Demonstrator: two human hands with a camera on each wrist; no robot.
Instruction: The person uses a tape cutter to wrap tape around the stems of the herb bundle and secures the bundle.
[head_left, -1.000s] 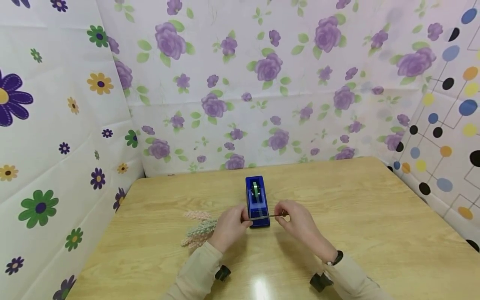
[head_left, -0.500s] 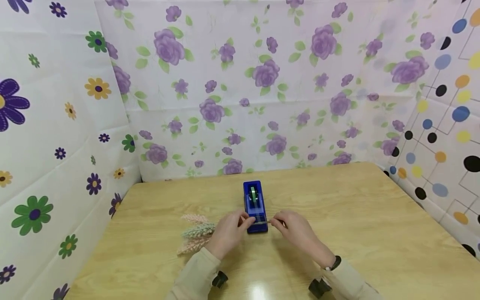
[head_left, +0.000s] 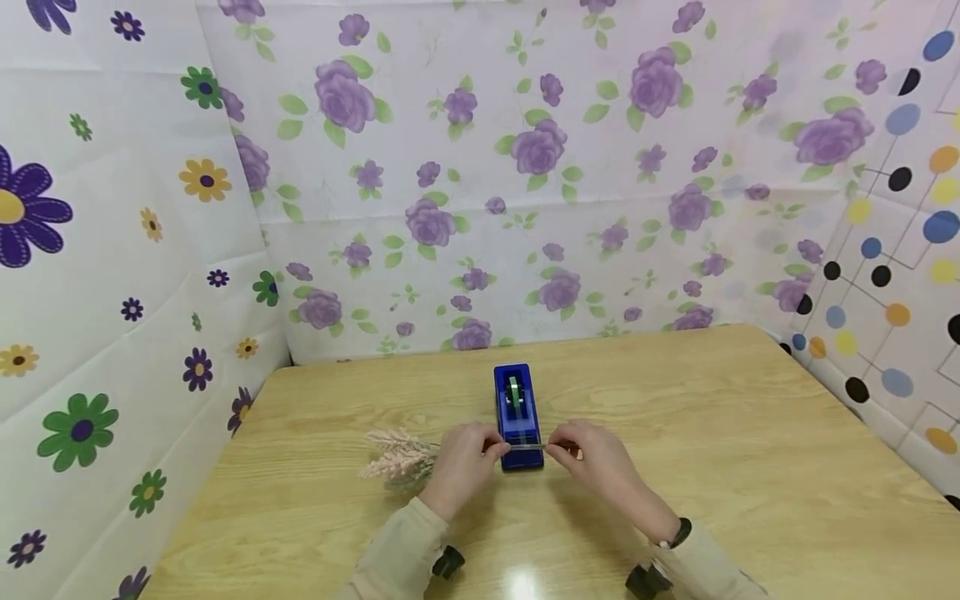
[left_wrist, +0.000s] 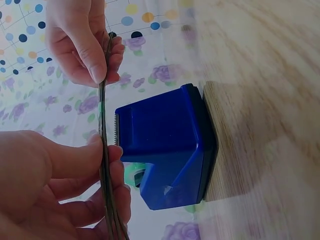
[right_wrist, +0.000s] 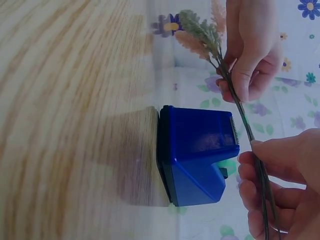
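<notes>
A bunch of flower stems (left_wrist: 103, 117) with fluffy pink and pale green heads (right_wrist: 200, 32) stretches sideways between both hands. My left hand (head_left: 463, 467) pinches the stems near the heads, thumb against fingertips. Toward the stem ends, my right hand (head_left: 600, 462) pinches them the same way. Just beyond the stems stands a blue tape dispenser (head_left: 518, 417), its toothed cutter (left_wrist: 117, 129) facing them at close range. A roll of tape (head_left: 514, 392) with a green core sits in the dispenser. In the head view the flower heads lie left of my left hand, partly hidden by it.
The dispenser rests on a light wood table (head_left: 720, 417). Patterned cloths enclose the table: purple roses (head_left: 540, 150) at the back, bright flowers at left, coloured dots (head_left: 900, 312) at right. Dark wrist cameras (head_left: 447, 562) sit under both forearms.
The bunch has turned about its length between my fingers: pink heads now show on top where pale green showed half a second ago. Both hands stay in front of the dispenser.
</notes>
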